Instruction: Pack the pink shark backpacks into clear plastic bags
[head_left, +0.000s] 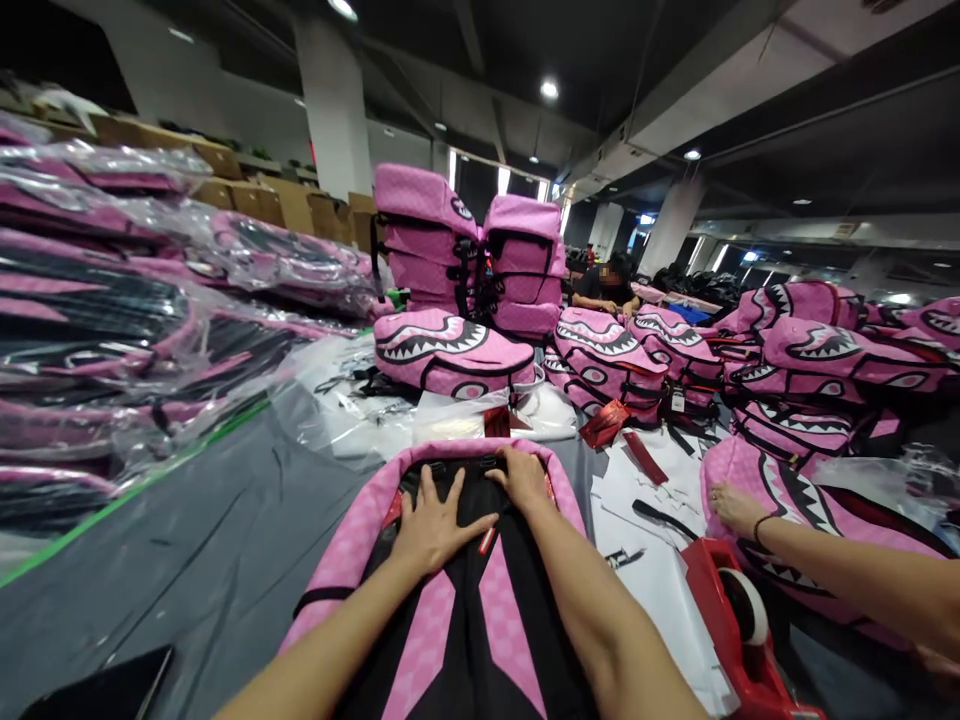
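In front of me lies a pink and black backpack (469, 600), its black back panel with pink strap pieces facing up. My left hand (437, 530) rests flat on the upper black part, fingers spread. At the top edge, my right hand (523, 480) has its thumb and fingers closed on the backpack near the pink rim. A small red and white tag (487, 541) lies by my left thumb. What is under my palms is hidden.
A co-worker's hand (739, 510) touches another pink shark-mouth backpack at right. Near it stands a red tape dispenser (739, 620) on white papers (645, 560). Plastic-wrapped backpacks (90, 320) pile up at left. Stacked pink bags (427, 240) rise behind. A dark flat object (112, 685) lies lower left.
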